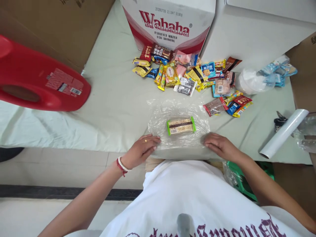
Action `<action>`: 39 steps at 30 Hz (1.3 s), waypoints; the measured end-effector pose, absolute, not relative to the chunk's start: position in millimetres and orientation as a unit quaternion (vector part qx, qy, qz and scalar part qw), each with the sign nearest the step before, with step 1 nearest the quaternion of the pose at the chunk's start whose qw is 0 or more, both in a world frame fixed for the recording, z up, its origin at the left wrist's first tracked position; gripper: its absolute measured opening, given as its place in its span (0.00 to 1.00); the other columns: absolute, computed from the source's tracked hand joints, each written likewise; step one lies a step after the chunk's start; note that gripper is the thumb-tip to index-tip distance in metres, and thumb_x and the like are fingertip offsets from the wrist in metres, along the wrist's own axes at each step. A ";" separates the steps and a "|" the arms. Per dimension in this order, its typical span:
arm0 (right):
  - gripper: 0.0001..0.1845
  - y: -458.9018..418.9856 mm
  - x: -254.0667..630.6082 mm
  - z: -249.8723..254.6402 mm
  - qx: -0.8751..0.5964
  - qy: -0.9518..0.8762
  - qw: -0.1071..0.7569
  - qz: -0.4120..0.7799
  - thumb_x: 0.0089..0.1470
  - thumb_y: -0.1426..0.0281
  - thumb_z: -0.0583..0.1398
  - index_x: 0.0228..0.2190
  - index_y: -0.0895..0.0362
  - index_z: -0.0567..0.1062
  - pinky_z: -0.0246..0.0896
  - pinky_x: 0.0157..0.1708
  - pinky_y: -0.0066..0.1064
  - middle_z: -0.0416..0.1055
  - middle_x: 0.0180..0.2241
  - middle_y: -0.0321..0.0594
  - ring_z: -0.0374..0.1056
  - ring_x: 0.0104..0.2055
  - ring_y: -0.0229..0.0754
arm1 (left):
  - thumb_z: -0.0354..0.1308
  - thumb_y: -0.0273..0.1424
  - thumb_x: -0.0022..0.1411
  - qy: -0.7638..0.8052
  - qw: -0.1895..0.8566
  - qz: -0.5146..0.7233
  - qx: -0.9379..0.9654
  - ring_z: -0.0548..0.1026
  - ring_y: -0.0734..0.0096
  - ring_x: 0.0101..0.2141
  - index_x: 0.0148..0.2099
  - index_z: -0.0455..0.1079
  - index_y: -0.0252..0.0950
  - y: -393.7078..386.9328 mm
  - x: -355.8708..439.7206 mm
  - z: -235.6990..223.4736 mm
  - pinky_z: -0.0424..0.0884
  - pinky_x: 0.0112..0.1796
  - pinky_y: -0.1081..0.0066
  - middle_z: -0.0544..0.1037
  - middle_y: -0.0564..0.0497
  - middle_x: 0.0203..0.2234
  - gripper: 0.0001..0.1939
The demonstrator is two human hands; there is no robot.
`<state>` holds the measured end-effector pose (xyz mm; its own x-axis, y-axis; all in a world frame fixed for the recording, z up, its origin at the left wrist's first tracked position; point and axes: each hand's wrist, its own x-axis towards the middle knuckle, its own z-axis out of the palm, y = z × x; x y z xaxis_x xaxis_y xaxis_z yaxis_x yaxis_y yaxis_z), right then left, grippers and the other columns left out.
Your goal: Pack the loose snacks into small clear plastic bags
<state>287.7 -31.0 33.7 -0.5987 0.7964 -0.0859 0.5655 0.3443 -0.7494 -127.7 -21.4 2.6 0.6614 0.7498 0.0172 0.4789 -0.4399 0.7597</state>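
Green-ended packet (181,126) on clear film (158,113); both hands' fingers (156,139) pinching film edge; sweets pile (180,70) beyond.

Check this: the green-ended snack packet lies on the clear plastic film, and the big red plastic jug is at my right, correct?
Not quite: the head view shows the red plastic jug at your left; the green-ended packet does lie on the clear film.
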 end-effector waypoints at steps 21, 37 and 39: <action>0.27 156.1 149.3 37.1 -0.491 -0.857 -0.051 0.148 0.61 0.69 0.62 0.59 0.61 0.68 0.59 0.53 0.43 0.71 0.55 0.56 0.62 0.58 0.58 | 0.55 0.26 0.65 0.564 0.001 0.311 0.765 0.70 0.57 0.41 0.52 0.75 0.43 19.6 -74.3 30.9 0.63 0.47 0.54 0.74 0.45 0.39 0.16; 0.18 56.1 169.0 60.9 -0.359 -0.916 -0.054 0.168 0.66 0.74 0.53 0.54 0.51 0.74 0.44 0.30 0.32 0.71 0.42 0.44 0.63 0.34 0.42 | 0.48 0.28 0.71 0.563 0.185 0.087 0.801 0.74 0.50 0.42 0.42 0.80 0.38 10.7 -18.7 10.0 0.66 0.42 0.53 0.79 0.40 0.30 0.17; 0.26 38.4 174.1 45.0 -0.343 -0.920 -0.043 0.185 0.64 0.79 0.53 0.60 0.50 0.70 0.48 0.33 0.32 0.70 0.42 0.44 0.63 0.37 0.44 | 0.49 0.28 0.69 0.547 0.215 0.127 0.799 0.74 0.52 0.41 0.37 0.79 0.37 3.8 -30.3 4.5 0.68 0.42 0.53 0.79 0.41 0.30 0.15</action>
<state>174.1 38.4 45.0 -0.7615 0.6144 -0.2065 0.6465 0.6970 -0.3100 -30.3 3.8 4.5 0.3687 0.9290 -0.0326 0.8198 -0.3084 0.4824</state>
